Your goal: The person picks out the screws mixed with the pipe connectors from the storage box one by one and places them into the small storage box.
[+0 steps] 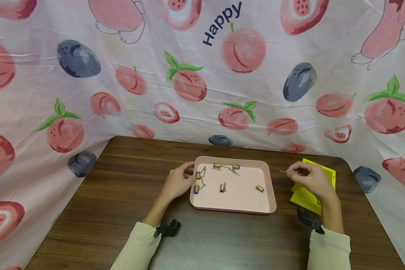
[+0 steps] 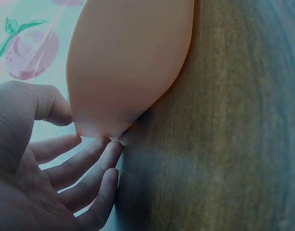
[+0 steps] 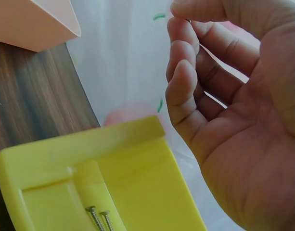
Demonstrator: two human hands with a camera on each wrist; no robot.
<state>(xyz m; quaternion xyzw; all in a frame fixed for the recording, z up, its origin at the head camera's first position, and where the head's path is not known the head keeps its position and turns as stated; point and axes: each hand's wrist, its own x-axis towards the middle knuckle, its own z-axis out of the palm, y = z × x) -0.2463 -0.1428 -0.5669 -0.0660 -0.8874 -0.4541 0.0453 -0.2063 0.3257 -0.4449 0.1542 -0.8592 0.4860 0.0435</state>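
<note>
A shallow pink tray (image 1: 234,206) rests on the table, with brass fittings with blue rings (image 1: 260,188) and loose screws (image 1: 234,171) inside. My left hand (image 1: 180,182) holds the tray's left end, thumb at the rim; in the left wrist view the curved fingers (image 2: 101,154) touch its outer wall. To the right of the tray, my right hand (image 1: 312,178) pinches a thin screw (image 1: 283,171) between thumb and fingertips, above a yellow plastic holder (image 1: 303,197). Two screws (image 3: 99,219) lie in the holder's recess in the right wrist view. The hand partly hides the holder in the head view.
The dark wooden table (image 1: 121,195) carries the tray and the holder. A fruit-print cloth (image 1: 189,123) hangs behind and at both sides of it. A black band (image 1: 168,228) sits on the left wrist, another black band (image 1: 310,221) on the right.
</note>
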